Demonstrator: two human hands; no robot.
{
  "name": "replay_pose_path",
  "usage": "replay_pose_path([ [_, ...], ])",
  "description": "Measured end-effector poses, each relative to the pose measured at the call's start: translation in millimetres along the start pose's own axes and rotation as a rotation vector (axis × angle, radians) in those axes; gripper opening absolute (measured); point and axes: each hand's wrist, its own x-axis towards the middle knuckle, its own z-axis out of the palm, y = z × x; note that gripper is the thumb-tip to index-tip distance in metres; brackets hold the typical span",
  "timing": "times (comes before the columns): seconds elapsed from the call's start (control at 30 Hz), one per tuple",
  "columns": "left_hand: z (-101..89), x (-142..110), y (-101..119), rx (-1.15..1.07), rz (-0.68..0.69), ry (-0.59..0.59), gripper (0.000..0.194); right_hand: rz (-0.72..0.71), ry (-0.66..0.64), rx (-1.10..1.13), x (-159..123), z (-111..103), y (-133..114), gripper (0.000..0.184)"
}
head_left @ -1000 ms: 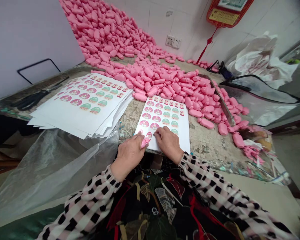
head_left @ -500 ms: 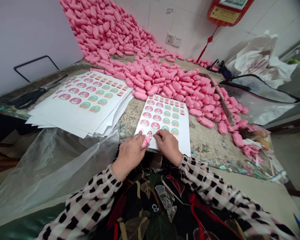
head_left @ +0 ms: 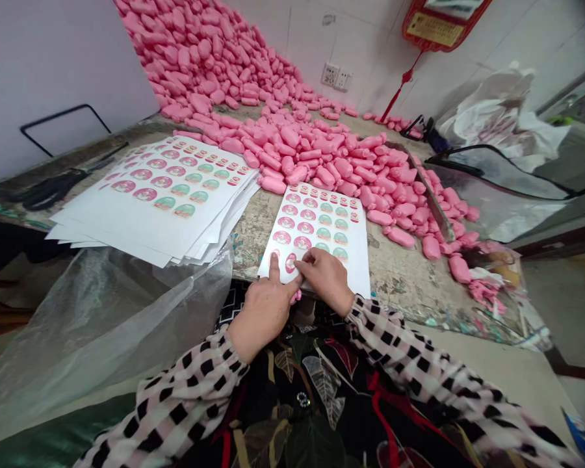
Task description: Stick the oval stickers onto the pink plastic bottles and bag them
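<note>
A white sheet of stickers [head_left: 361, 260] lies at the table's front edge, printed with pink and green labels. My left hand [head_left: 268, 309] rests on its lower left corner, the index finger stretched out across the paper. The other fingers are curled round a small pink bottle [head_left: 296, 296], mostly hidden under the hand. My right hand [head_left: 326, 276] is closed in a pinch at the right edge of an oval pink sticker [head_left: 290, 262] near the sheet's bottom. Whether that edge is lifted is too small to tell.
A stack of sticker sheets [head_left: 127, 227] lies to the left, over a clear plastic bag [head_left: 175, 305]. A large heap of pink bottles [head_left: 316, 153] spreads behind the sheet and up the wall. Black-handled scissors [head_left: 53, 188] lie far left; a wooden strip [head_left: 433, 201] stands among bottles at right.
My left hand has turned and lowered, carrying the pink bottle down from the sticker, and its index finger now points onto the sheet. My right hand has shifted slightly left to the oval sticker.
</note>
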Motion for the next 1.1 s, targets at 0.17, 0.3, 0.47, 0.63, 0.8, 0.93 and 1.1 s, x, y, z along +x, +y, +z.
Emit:
replay_pose_path([
  [0.17, 3.9, -0.1, -1.5, 0.061, -0.002, 0.006, 0.056, 0.003, 0.051, -0.03, 2.7, -2.4, -5.5, 0.018],
  [0.3, 9.0, -1.6, -2.6, 0.086, 0.008, 0.033, 0.058, -0.027, 0.085, -0.028, 2.8, -8.9, -10.6, 0.017],
  [0.47, 10.7, -3.0, -3.1, 0.096, 0.013, 0.078, 0.057, -0.024, 0.093, 0.064, -0.6, -13.5, -12.7, 0.02],
  [0.63, 5.8, -2.6, -3.4, 0.01, 0.002, 0.027, 0.052, 0.002, 0.153, 0.242, 2.8, -14.0, -2.7, 0.022],
  [0.8, 2.0, -12.8, -10.1, -0.276, 0.014, 0.111, 0.05, -0.007, 0.139, 0.603, 9.1, -17.6, 15.3, 0.027],
  [0.93, -8.8, -19.8, -13.5, -0.911, -0.147, 0.302, 0.045, -0.038, 0.093, 0.973, -3.4, -25.1, 15.5, 0.025],
  [1.1, -22.1, -7.2, -11.3, -2.134, -0.447, -0.006, 0.045, -0.087, -0.081, 1.059, -32.2, -30.8, -4.7, 0.022],
])
